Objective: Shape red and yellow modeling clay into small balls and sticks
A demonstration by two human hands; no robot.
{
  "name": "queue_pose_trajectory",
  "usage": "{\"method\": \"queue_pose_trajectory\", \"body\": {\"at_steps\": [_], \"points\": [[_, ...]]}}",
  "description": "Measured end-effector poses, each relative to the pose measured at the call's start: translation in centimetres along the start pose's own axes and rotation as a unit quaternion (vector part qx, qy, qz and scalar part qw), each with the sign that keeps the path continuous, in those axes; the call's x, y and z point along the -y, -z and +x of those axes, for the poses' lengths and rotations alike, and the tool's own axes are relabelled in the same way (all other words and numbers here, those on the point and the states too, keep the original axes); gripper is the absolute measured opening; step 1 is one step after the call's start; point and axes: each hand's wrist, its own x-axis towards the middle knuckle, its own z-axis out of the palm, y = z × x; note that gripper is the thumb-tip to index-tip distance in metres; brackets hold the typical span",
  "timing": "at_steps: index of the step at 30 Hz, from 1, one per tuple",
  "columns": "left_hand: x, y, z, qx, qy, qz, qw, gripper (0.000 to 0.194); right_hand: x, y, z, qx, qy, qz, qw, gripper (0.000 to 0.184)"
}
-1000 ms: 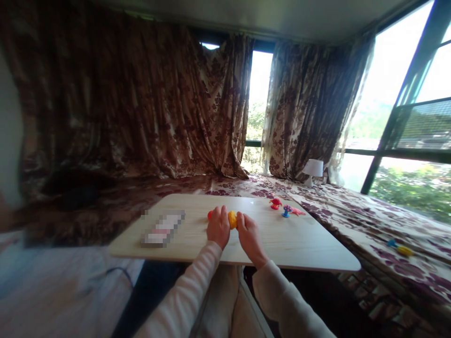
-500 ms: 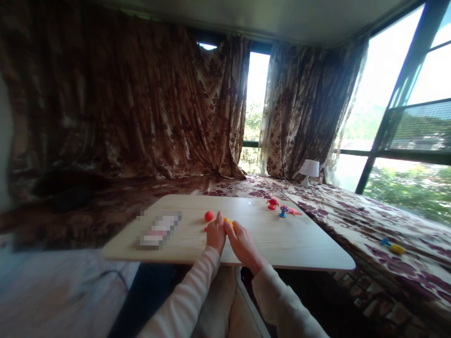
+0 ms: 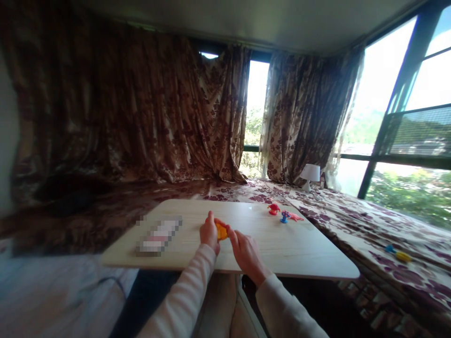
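A small yellow toy (image 3: 221, 231) with an orange-red edge along its top is held over the table between both hands; its exact kind cannot be made out. My left hand (image 3: 209, 233) is closed around its left side, thumb pointing up. The fingertips of my right hand (image 3: 245, 249) pinch its right edge. Toward the far right of the table stand a red toy figure (image 3: 274, 209) and a blue toy figure (image 3: 284, 217). A pink toy figure (image 3: 296, 217) lies beside the blue one.
A pale wooden table (image 3: 282, 253) stands over my legs. A blurred-out flat box (image 3: 160, 236) lies on its left. On the flowered cloth to the right lies a blue and yellow toy (image 3: 401, 255). A white lamp (image 3: 310, 173) stands by the curtains (image 3: 169, 112).
My hands have moved slightly apart from their close overlap. The round red part seen left of my left hand is no longer there; an orange-red edge now shows on the yellow toy.
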Motion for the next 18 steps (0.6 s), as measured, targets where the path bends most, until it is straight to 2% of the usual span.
{"method": "queue_pose_trajectory", "body": {"at_steps": [4,6,8,11,13,15,18], "points": [[-0.4,0.6,0.3,-0.016,0.029,0.000,0.999,0.046,-0.5,1.4,-0.1,-0.036,-0.026,0.049,0.998,0.044],[0.0,0.6,0.0,-0.007,0.038,-0.001,0.999,0.045,-0.4,1.5,0.1,-0.054,-0.005,0.066,0.996,0.039],[0.4,0.4,-0.2,0.019,0.083,-0.015,0.996,0.044,0.1,1.4,0.4,-0.083,0.049,0.072,0.993,0.033],[0.5,0.1,-0.5,0.118,0.184,-0.066,0.973,0.040,0.9,1.3,1.1,-0.095,0.153,0.047,0.982,0.025],[0.2,-0.1,-0.8,0.206,0.221,-0.111,0.947,0.039,1.3,1.2,1.4,-0.091,0.186,0.032,0.978,0.024],[-0.3,-0.4,-1.3,0.272,0.238,-0.148,0.921,0.045,1.7,1.2,1.7,-0.098,0.185,0.036,0.977,0.025],[-0.9,-0.9,-2.1,0.297,0.252,-0.171,0.905,0.055,2.6,1.0,1.7,-0.118,0.157,0.072,0.978,0.024]]}}
